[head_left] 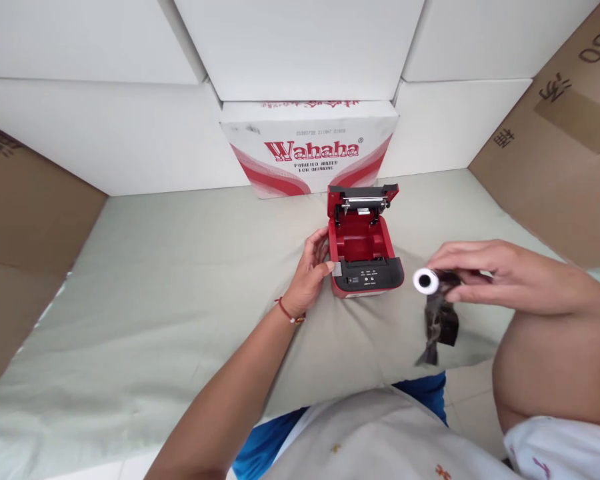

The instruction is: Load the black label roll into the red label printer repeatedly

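A small red and black receipt printer (370,275) stands on the cloth with its lid (363,200) raised, showing the bare red paper bay. My left hand (313,267) grips the printer's left side, its thumb on the grey latch tab (337,269) and the other fingers behind the body. To the right of the printer, my right hand (480,273) is closed around a paper roll (426,281), whose white end and dark core face the printer. Crumpled dark plastic wrapping (434,327) hangs below the roll. A dark, square-looking piece (449,325) is beside the wrapping, partly hidden.
A pale green cloth (180,267) covers the table. Behind the printer stands a white and red water carton (313,157), with white boxes (305,47) stacked around it. Brown cardboard walls (30,233) close off both sides. The table's front edge lies near my body.
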`<control>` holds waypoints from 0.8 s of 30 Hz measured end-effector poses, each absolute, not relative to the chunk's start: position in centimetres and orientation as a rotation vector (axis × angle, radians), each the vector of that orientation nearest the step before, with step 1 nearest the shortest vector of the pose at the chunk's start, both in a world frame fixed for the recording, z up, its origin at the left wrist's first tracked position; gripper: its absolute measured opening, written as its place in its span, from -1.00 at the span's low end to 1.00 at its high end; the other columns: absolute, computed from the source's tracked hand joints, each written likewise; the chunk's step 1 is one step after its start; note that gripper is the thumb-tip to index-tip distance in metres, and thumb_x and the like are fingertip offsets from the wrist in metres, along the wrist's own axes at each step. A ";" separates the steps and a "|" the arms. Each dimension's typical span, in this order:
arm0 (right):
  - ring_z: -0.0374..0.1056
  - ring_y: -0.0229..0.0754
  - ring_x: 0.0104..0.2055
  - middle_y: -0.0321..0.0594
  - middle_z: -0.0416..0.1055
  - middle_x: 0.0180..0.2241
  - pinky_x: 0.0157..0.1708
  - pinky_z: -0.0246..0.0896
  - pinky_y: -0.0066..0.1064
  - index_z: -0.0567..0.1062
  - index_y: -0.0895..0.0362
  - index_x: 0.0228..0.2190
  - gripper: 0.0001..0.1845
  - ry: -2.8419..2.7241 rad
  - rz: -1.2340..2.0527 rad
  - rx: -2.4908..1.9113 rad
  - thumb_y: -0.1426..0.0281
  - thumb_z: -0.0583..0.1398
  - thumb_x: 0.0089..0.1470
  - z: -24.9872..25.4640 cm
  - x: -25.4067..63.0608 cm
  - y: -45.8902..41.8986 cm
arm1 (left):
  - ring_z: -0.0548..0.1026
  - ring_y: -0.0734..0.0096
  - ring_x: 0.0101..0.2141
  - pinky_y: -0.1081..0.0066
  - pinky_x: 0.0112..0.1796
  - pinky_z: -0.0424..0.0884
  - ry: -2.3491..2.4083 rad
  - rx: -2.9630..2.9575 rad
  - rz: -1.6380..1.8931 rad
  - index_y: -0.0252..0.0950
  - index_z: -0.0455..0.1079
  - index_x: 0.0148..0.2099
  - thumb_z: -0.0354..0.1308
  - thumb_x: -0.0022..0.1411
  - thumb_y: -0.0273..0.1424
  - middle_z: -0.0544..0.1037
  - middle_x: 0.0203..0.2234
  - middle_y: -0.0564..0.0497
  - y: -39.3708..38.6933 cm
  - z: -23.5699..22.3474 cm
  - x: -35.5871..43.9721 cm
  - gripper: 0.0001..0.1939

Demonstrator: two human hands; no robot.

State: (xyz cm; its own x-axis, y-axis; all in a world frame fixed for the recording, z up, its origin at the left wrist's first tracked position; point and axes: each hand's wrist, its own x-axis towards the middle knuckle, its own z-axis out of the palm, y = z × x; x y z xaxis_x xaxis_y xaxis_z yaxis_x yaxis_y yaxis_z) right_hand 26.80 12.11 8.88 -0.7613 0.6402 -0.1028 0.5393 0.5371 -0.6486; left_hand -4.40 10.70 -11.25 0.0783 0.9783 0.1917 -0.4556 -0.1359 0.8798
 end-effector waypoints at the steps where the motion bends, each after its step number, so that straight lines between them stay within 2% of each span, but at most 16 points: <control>1: 0.53 -0.17 -0.32 -0.11 0.64 -0.15 -0.33 0.42 -0.39 0.70 0.05 0.02 -0.60 -2.617 1.034 -1.016 0.09 0.30 0.30 9.0 25.7 12.6 | 0.20 -0.02 0.48 -0.02 0.45 0.14 0.686 1.030 1.424 -0.05 0.29 0.37 0.46 0.18 -0.10 0.28 0.47 -0.08 10.7 -11.2 -4.4 -0.23; 3: 0.53 -0.14 -0.27 -0.10 0.64 -0.12 -0.24 0.42 -0.35 0.65 0.10 0.09 -0.58 -2.620 0.969 -1.071 0.15 0.26 0.34 8.4 22.9 13.7 | 0.21 -0.01 0.48 -0.02 0.45 0.15 0.681 1.046 1.422 -0.04 0.29 0.37 0.44 0.21 -0.11 0.28 0.47 -0.08 10.6 -11.1 -4.4 -0.25; 6: 0.55 0.00 -0.09 -0.04 0.62 -0.02 -0.11 0.39 -0.25 0.62 0.14 0.11 -0.62 -2.691 0.564 -1.326 0.31 0.21 0.34 6.4 18.5 14.7 | 0.21 0.00 0.48 -0.03 0.46 0.13 0.695 1.076 1.417 -0.05 0.27 0.38 0.41 0.25 -0.12 0.25 0.48 -0.09 10.6 -11.0 -4.5 -0.27; 9: 0.57 0.12 -0.04 0.03 0.61 0.07 -0.18 0.36 -0.20 0.61 0.13 0.08 -0.64 -2.787 0.230 -1.635 0.39 0.17 0.33 5.1 15.5 15.0 | 0.23 0.00 0.47 -0.03 0.45 0.17 0.720 1.108 1.417 -0.06 0.26 0.39 0.39 0.26 -0.10 0.26 0.47 -0.12 10.6 -11.1 -4.5 -0.27; 11: 0.58 0.14 -0.07 0.02 0.60 0.09 -0.25 0.33 -0.20 0.60 0.11 0.09 -0.63 -2.811 0.148 -1.713 0.40 0.15 0.32 4.7 14.3 15.2 | 0.25 -0.01 0.45 -0.04 0.41 0.24 0.772 1.163 1.446 -0.07 0.25 0.38 0.36 0.29 -0.08 0.28 0.45 -0.14 10.3 -11.1 -4.3 -0.29; 14: 0.59 0.17 -0.08 0.04 0.61 0.09 -0.29 0.30 -0.20 0.58 0.08 0.11 -0.59 -2.811 0.100 -1.715 0.43 0.14 0.29 4.4 13.6 15.5 | 0.33 0.01 0.39 -0.03 0.29 0.41 1.065 1.356 1.602 -0.13 0.31 0.30 0.22 0.40 -0.15 0.35 0.35 -0.20 9.1 -10.3 -3.8 -0.50; 17: 0.59 0.19 -0.07 0.02 0.65 0.03 -0.29 0.29 -0.21 0.58 0.05 0.10 -0.58 -2.794 0.104 -1.740 0.46 0.15 0.26 3.9 13.3 16.0 | 0.52 0.11 0.16 0.03 0.14 0.53 1.503 1.742 1.782 -0.20 0.40 0.15 0.11 0.45 -0.36 0.52 0.11 -0.20 6.8 -8.1 -3.3 -0.73; 19: 0.59 0.20 -0.06 0.00 0.67 -0.02 -0.28 0.28 -0.21 0.58 0.04 0.07 -0.60 -2.801 0.122 -1.756 0.45 0.15 0.26 3.6 13.1 16.3 | 0.60 0.18 0.04 0.14 0.04 0.58 1.541 2.076 1.729 -0.18 0.41 0.18 0.09 0.40 -0.50 0.59 0.06 -0.17 5.2 -6.2 -2.8 -0.65; 21: 0.59 0.21 -0.06 -0.01 0.67 -0.05 -0.29 0.27 -0.21 0.58 0.03 0.05 -0.63 -2.817 0.136 -1.762 0.44 0.14 0.26 3.3 13.1 16.5 | 0.66 0.22 -0.06 0.25 -0.09 0.60 1.396 2.381 1.641 -0.24 0.35 0.29 0.11 0.34 -0.54 0.63 0.12 -0.22 3.8 -4.4 -2.0 -0.51; 24: 0.60 0.21 -0.08 -0.03 0.67 -0.07 -0.32 0.25 -0.21 0.58 0.02 0.01 -0.64 -2.836 0.131 -1.762 0.45 0.13 0.24 3.0 13.1 16.7 | 0.65 0.31 -0.32 0.32 -0.33 0.58 1.440 2.564 1.365 -0.39 0.33 0.26 0.06 0.29 -0.58 0.62 0.18 -0.36 2.5 -2.5 -0.5 -0.51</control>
